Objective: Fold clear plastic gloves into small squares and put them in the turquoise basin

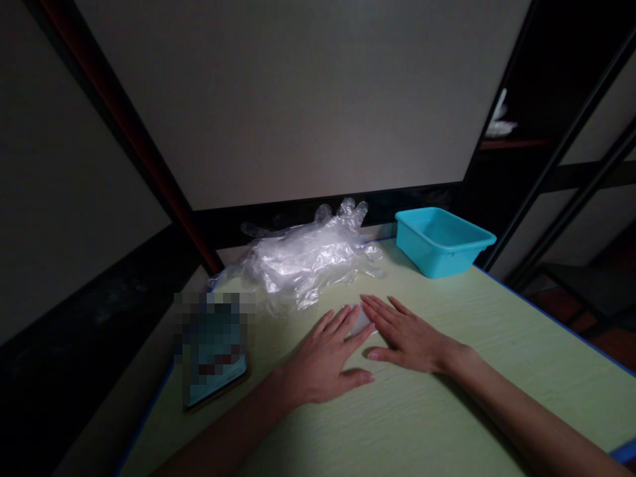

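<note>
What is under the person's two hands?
A small whitish piece shows between the fingers of the left hand and the right hand, against the pale green table. Any part beneath the fingers, and whatever lies under the palms, is covered and cannot be seen.

Bare forearms [517, 404] are slanting inward from either side. Left hand [322, 361] is facing palm down, fingers [340, 323] spread; right hand [410, 338] likewise, fingers lying closer together. Both thumbs [358, 378] are pointing inward.
</note>
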{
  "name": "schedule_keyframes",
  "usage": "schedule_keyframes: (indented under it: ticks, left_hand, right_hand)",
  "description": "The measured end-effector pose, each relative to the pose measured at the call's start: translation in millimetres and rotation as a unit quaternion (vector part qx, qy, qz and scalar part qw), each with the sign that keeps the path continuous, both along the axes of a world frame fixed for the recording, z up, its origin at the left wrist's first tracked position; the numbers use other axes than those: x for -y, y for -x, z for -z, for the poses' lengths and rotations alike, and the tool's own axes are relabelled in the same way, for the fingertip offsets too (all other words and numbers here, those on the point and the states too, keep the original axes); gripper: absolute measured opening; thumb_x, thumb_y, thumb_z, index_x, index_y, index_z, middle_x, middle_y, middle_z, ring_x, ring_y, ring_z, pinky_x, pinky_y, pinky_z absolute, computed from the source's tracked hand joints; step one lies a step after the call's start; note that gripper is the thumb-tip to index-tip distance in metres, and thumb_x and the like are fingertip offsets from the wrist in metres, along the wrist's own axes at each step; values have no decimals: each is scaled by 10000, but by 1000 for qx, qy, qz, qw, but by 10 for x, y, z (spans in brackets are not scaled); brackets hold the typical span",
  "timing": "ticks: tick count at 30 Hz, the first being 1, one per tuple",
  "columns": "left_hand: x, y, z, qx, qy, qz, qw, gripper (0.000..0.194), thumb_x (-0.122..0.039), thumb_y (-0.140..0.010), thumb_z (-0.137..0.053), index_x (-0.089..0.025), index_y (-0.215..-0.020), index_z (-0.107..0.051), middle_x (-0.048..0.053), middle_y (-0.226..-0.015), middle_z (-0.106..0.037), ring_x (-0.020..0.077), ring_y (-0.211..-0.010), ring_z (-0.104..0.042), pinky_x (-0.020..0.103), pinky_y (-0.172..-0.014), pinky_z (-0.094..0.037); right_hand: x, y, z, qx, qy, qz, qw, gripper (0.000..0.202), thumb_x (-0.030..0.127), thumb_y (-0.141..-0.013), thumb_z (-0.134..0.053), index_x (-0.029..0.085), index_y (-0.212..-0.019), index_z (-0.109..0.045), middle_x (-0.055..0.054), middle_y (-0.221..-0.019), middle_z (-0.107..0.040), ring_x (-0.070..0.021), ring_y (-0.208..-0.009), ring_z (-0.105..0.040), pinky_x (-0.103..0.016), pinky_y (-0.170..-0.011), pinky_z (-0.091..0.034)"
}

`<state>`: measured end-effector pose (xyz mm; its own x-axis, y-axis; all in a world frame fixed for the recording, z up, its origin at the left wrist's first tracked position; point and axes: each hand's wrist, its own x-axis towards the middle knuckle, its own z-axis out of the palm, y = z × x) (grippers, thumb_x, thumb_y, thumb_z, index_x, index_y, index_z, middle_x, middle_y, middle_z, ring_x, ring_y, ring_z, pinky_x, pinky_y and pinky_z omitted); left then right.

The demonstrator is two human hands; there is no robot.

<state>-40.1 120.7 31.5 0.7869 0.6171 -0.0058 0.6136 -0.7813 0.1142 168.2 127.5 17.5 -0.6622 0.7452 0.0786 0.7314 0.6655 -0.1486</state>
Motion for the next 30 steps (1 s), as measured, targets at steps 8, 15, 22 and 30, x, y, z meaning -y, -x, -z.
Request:
schedule_keyframes:
  ticks: [8,15,22,30]
  left_hand:
    - [-5,-2,-1,5,4,-1,1000,702,-632,-790,-302,-247,-1357,-151,85,-1438,-63,240,-1307,-3,423,-1044,-71]
    - [1,-1,-12,10,13,-1,1000,698,-630,-788,-309,-250,-1355,-162,85,-1437,-77,244,-1307,-17,426,-1041,-74]
    - [-5,-12,-9,14,11,1,1000,692,-623,-787,-329,-248,-1350,-183,92,-1435,-93,242,-1307,-21,426,-1040,-73]
    - [-12,-3,16,22,10,-3,1000,686,-617,-784,-349,-260,-1348,-190,87,-1436,-87,248,-1306,-30,427,-1039,-77]
  right_hand:
    - [-5,-5,9,-4,-1,-2,1000,821,648,-787,-265,92,-1371,-112,-157,-1411,-122,-240,-1297,-95,-451,-1044,-119]
    - [-9,-2,17,-1,3,-3,1000,826,645,-787,-275,73,-1365,-136,-170,-1405,-120,-251,-1295,-102,-468,-1039,-123]
    - [-12,2,17,0,-1,-4,1000,818,645,-788,-270,78,-1364,-144,-167,-1404,-127,-249,-1294,-107,-468,-1037,-133]
    - [2,11,-12,7,1,2,1000,825,648,-787,-263,66,-1361,-151,-174,-1399,-135,-258,-1292,-102,-485,-1033,-130]
